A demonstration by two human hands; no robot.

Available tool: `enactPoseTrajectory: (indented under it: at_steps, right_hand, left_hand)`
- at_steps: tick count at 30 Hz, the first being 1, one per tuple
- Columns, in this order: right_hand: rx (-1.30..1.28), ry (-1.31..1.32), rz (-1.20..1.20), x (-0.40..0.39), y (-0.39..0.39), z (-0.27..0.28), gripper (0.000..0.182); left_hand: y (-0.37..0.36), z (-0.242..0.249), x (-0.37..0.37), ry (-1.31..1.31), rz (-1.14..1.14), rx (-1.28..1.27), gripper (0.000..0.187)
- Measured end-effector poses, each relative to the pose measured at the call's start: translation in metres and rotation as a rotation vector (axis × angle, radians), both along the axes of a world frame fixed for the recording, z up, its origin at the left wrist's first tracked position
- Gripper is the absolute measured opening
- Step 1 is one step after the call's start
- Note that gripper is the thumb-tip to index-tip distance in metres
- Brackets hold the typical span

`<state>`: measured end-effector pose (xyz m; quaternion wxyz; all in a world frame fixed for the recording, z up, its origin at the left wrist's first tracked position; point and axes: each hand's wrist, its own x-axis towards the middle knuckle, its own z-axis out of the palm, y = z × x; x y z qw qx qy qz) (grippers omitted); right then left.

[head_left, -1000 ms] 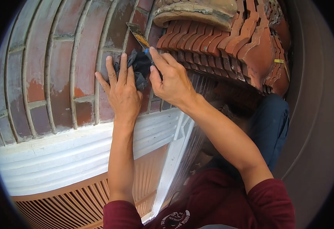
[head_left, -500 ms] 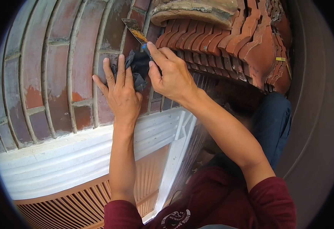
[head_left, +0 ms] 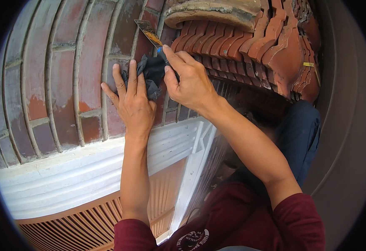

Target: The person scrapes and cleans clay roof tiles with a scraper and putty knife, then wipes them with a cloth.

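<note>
My right hand is closed around the handle of a putty knife. Its flat metal blade, stained orange-brown, rests against or very near the brick wall and points up and left. A bit of blue shows on the handle by my forefinger. My left hand lies on the bricks with its fingers spread. A crumpled black cloth is bunched beside and partly under the left hand, between it and my right hand. Whether the left thumb presses on the cloth is hidden.
Stacked orange roof tiles stand to the right, with a rounded, weathered tile above them. Below the bricks runs a white moulding, over a brown slatted panel. My bent knee is at the lower right.
My right hand and the putty knife have shifted very slightly to the right. The left hand and the black cloth stay where they were.
</note>
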<state>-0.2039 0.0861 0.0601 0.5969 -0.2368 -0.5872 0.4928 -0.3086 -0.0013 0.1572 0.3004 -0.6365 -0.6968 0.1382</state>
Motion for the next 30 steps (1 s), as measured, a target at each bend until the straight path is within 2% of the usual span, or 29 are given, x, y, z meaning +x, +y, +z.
enactPoseTrajectory:
  at_steps: [4,13,15,18,21,25,27,29,30]
  right_hand:
    - [0.001,0.008,-0.002,0.002,-0.006,-0.003,0.046]
    - [0.104,-0.203,-0.050,0.000,0.016,0.004,0.054]
    - [0.099,-0.252,0.012,0.009,-0.010,-0.007,0.053]
    - [0.083,-0.251,0.077,0.029,-0.021,-0.013,0.048]
    - [0.098,-0.206,0.108,0.051,-0.008,-0.011,0.045]
    - [0.137,-0.116,0.098,0.086,-0.016,-0.009,0.046]
    - [0.150,-0.053,0.089,0.104,-0.027,-0.021,0.048]
    - [0.128,-0.051,0.048,0.117,-0.044,-0.047,0.050]
    - [0.117,-0.048,0.024,0.119,-0.051,-0.057,0.052]
  left_hand:
    - [0.001,0.000,-0.001,-0.004,-0.009,0.006,0.049]
    - [0.000,-0.002,-0.002,-0.006,-0.020,0.016,0.051]
    - [0.000,-0.001,-0.002,-0.010,-0.020,0.017,0.052]
    - [-0.001,0.002,0.002,-0.145,-0.097,0.105,0.062]
    - [-0.001,0.002,-0.003,-0.137,-0.196,0.224,0.061]
    - [0.036,0.016,0.006,0.077,-0.046,0.219,0.048]
    - [0.071,0.022,0.002,0.119,-0.077,0.234,0.041]
    - [0.109,0.027,-0.005,0.216,-0.005,0.200,0.046]
    - [0.129,0.030,-0.009,0.281,-0.034,0.183,0.041]
